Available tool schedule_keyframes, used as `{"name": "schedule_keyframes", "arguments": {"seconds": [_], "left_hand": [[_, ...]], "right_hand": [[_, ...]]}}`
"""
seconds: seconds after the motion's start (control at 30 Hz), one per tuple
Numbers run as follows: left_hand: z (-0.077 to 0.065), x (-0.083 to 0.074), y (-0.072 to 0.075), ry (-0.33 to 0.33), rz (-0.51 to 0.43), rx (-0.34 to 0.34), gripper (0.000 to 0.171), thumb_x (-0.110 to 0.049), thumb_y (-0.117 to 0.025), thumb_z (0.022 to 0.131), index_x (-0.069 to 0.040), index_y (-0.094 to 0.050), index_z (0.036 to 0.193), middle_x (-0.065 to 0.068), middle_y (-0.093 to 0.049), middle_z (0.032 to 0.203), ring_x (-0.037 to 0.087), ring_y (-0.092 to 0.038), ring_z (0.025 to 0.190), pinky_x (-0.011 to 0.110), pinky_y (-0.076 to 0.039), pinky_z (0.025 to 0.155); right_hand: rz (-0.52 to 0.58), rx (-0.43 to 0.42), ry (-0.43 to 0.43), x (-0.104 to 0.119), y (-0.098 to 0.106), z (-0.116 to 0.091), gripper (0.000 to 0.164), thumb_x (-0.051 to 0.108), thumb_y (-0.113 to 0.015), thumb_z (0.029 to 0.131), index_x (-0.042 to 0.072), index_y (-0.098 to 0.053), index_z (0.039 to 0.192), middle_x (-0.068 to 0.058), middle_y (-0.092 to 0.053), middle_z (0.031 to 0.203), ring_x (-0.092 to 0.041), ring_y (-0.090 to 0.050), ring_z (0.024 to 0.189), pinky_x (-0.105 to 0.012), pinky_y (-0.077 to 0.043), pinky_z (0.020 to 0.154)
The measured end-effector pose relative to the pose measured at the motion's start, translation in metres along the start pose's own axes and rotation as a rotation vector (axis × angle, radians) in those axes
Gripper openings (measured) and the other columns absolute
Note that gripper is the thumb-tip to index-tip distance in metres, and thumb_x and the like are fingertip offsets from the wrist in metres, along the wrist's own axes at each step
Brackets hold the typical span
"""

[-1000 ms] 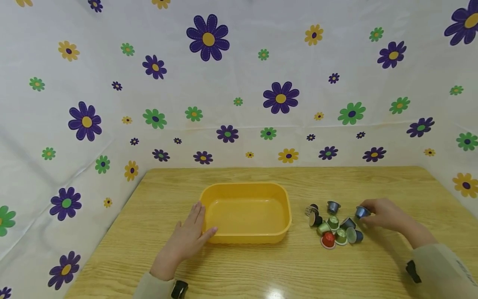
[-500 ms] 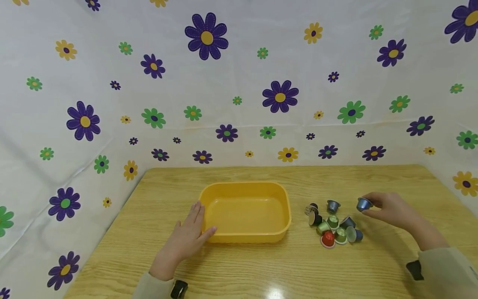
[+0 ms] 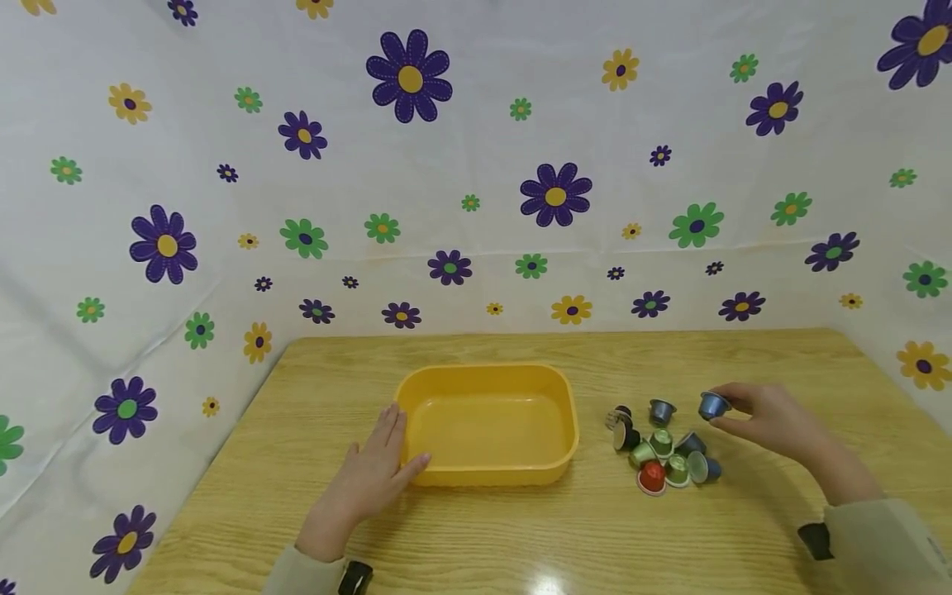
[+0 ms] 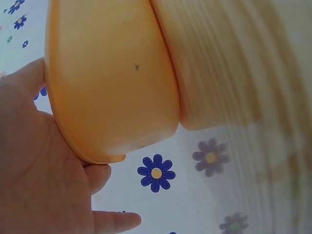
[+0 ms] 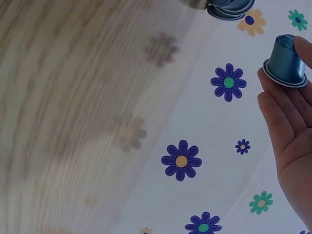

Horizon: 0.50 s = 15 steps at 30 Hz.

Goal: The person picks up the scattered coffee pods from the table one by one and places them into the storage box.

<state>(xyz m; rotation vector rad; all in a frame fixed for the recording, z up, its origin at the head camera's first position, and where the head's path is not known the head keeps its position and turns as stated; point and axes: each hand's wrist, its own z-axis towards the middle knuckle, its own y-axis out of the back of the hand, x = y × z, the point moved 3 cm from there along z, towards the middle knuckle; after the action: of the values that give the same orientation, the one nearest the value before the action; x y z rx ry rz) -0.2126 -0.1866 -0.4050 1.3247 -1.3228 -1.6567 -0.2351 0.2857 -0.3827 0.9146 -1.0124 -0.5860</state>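
A blue coffee capsule (image 3: pixel 714 406) is pinched between the thumb and fingers of my right hand (image 3: pixel 773 426), raised above the table to the right of the pile. In the right wrist view the same capsule (image 5: pixel 286 61) shows its shiny side and silver rim. My left hand (image 3: pixel 368 479) rests with extended fingers along the left side of a yellow plastic tub (image 3: pixel 487 475), thumb at the near corner. Up close in the left wrist view, the palm lies against the tub's rim (image 4: pixel 63 124). The inside of the tub holds nothing.
Several capsules lie loosely grouped on the wooden table (image 3: pixel 521 537) between tub and right hand: a red capsule (image 3: pixel 652 476), green ones (image 3: pixel 660 443), dark ones and a grey-blue capsule (image 3: pixel 661 411) behind. A flower-patterned white cloth (image 3: pixel 461 149) hangs behind and at both sides.
My right hand has lifted the blue capsule from beside the pile and moved it slightly left. The left hand and the tub have stayed in place.
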Motion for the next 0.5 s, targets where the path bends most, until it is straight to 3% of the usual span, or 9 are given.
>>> {"name": "schedule_keyframes", "arguments": {"seconds": [0.5], "left_hand": [[0.0, -0.001, 0.001, 0.002, 0.008, -0.002, 0.078, -0.052, -0.033, 0.091, 0.007, -0.014, 0.138, 0.019, -0.007, 0.145, 0.03, -0.008, 0.132, 0.064, -0.018, 0.091]], "right_hand": [[0.02, -0.021, -0.001, 0.011, -0.005, 0.002, 0.034, 0.015, -0.067, 0.079, -0.006, -0.059, 0.105, -0.021, -0.061, 0.1, -0.039, -0.058, 0.092, -0.045, -0.046, 0.075]]}}
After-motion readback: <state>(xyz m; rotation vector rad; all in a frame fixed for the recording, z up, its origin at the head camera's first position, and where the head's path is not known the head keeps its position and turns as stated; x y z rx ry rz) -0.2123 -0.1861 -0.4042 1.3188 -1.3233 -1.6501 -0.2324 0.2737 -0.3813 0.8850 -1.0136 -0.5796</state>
